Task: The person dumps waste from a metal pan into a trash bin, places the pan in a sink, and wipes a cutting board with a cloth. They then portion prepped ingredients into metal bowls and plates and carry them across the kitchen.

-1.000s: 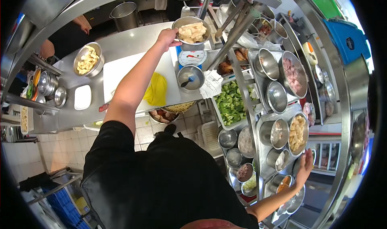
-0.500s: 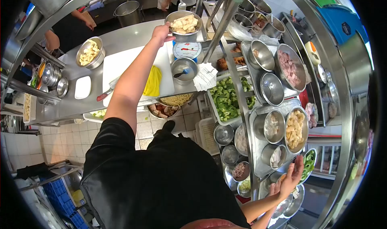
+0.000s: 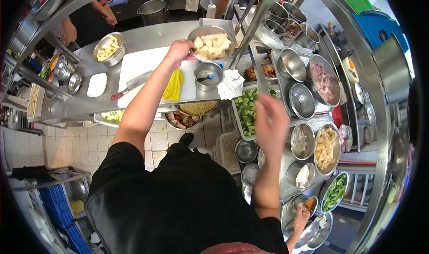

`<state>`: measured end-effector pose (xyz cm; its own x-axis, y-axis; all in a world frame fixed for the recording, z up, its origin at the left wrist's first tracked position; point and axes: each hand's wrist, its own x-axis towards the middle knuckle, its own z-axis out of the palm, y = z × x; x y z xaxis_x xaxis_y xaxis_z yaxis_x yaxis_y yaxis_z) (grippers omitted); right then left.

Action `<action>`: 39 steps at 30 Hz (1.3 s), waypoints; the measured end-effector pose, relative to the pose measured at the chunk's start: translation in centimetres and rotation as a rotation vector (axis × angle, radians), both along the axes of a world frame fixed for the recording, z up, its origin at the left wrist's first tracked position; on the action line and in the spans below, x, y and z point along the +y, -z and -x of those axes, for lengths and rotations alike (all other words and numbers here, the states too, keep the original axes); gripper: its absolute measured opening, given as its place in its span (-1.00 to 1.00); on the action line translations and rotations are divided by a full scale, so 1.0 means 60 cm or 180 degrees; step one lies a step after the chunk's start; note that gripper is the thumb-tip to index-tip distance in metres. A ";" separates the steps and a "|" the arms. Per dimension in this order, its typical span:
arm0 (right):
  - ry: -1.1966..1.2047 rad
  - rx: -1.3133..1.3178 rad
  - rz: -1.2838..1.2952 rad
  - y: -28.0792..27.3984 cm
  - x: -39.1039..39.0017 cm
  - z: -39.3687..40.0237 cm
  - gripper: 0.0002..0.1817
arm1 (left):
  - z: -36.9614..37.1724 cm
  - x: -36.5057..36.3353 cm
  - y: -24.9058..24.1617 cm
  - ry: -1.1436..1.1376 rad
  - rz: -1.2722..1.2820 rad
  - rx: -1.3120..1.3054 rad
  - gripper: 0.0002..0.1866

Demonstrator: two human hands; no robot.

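My left hand (image 3: 181,51) grips the rim of a metal bowl (image 3: 196,34) of pale, chunky pieces (image 3: 212,46). The bowl is held above the counter, hiding most of the scale behind it. My right hand (image 3: 271,122) is raised over the metal trays and blurred; its thumb and fingers look apart, with nothing visible in them. Beneath my left forearm lie a white cutting board (image 3: 134,66), a knife (image 3: 121,94) and a yellow cloth (image 3: 173,88). A small metal pot (image 3: 214,85) with a dark-handled utensil stands just below the bowl.
A co-worker's hand (image 3: 302,217) is at small containers, lower right. Broccoli (image 3: 246,113), a bowl of pink meat (image 3: 324,82) and a bowl of pale chunks (image 3: 326,149) stand to the right. A metal post (image 3: 252,33) rises beside my held bowl. Another bowl (image 3: 117,57) sits left.
My left hand has brought the bowl toward me and slightly right, over the scale. My right hand has swung up and left from the lower-right containers. The co-worker's hand now shows separately there.
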<state>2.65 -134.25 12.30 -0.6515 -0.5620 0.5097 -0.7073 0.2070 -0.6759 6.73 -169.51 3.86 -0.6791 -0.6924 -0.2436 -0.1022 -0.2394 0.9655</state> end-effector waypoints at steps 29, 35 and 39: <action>0.1757 -0.0229 -0.0519 0.000 0.157 0.176 -0.64 | -0.617 -0.211 0.070 -0.0263 -0.0483 -0.0490 -0.93; 0.2641 -0.2549 0.1908 0.144 0.595 0.369 -0.54 | -0.845 -0.493 0.117 -0.1420 -0.0178 -0.0365 -0.79; 0.3888 -0.1501 -0.0919 0.117 0.521 0.298 -0.58 | -0.856 -0.616 0.188 -0.2301 -0.0544 0.0153 -0.69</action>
